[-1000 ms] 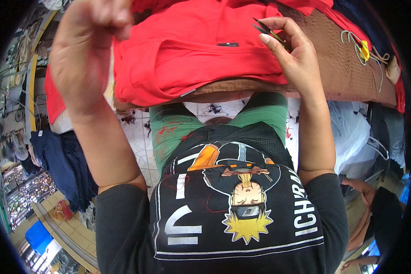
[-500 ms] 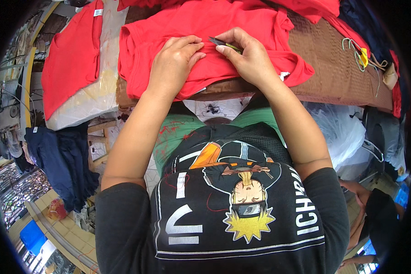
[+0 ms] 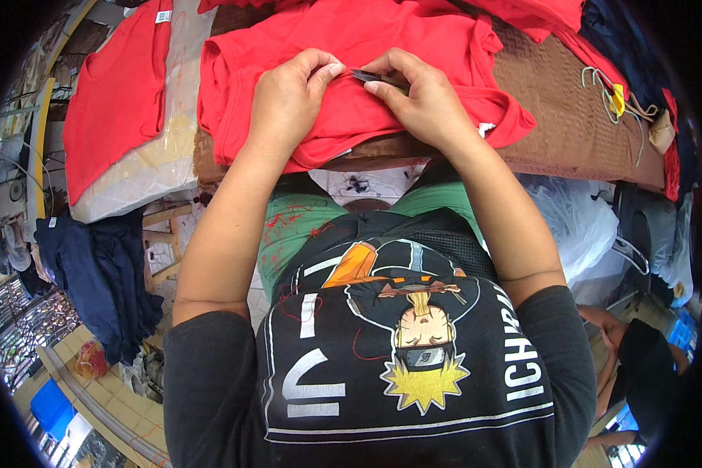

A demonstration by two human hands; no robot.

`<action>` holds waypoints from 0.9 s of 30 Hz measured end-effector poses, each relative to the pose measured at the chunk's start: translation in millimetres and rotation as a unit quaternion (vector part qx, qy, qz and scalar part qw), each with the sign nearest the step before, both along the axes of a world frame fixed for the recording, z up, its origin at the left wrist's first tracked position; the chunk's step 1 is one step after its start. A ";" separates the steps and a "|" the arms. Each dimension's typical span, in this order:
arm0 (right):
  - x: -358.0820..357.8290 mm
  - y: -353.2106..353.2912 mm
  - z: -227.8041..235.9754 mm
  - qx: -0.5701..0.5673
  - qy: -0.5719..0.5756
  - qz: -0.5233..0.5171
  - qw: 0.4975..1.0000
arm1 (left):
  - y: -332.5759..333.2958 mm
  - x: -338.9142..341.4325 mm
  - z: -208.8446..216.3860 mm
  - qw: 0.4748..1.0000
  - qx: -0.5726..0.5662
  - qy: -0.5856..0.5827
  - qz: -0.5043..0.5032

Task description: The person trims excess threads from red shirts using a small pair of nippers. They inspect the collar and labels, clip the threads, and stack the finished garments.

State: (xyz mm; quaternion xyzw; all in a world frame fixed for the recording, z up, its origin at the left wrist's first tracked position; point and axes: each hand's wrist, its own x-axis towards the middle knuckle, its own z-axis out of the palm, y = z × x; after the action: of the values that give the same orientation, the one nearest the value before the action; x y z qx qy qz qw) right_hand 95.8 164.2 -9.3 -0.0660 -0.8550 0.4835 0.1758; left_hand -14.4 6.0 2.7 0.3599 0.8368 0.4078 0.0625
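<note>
A red garment (image 3: 421,35) lies spread and rumpled on the brown cloth-covered table (image 3: 577,117) in front of me. Over its middle, my left hand (image 3: 285,101) is closed, with thumb and forefinger pinched together. Whatever lies between those fingertips is too small to make out. My right hand (image 3: 429,101) grips small thread snips (image 3: 366,76) with dark blades; their handle is mostly covered by the fingers. The blade tips point left and end just short of the left fingertips, close above the red cloth.
Another red garment (image 3: 121,93) lies at the left on a pale, plastic-wrapped surface (image 3: 175,152). Dark blue clothes (image 3: 93,273) hang below it. Strings with a yellow piece (image 3: 617,101) lie at the far right. A clear plastic bag (image 3: 569,226) and another person (image 3: 647,374) are at the right.
My left fingers have lifted from lying on the cloth into a pinch. The snips have shifted slightly left and down in my right hand. The view has moved a little.
</note>
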 end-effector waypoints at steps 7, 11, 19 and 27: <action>2.7 1.4 14.4 0.151 -0.013 -0.041 0.988 | -28.5 -7.6 52.2 0.942 0.084 -0.118 -0.304; 17.4 27.6 37.3 0.111 0.011 -0.135 0.985 | -74.2 -18.9 130.1 0.931 0.151 -0.026 -0.331; 53.6 91.1 62.8 0.100 0.106 -0.187 0.971 | 0.6 141.2 124.0 0.741 0.267 -0.048 -0.614; 110.6 136.5 82.3 0.276 -0.073 -0.142 0.948 | 34.2 272.2 186.5 0.501 0.388 -0.251 -0.732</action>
State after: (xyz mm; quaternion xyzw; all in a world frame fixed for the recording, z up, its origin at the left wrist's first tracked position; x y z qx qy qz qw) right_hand 206.5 300.7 73.1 -0.1706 -0.9473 0.1927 0.1908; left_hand 257.8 40.2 189.2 0.7147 -0.0176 0.5735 0.4000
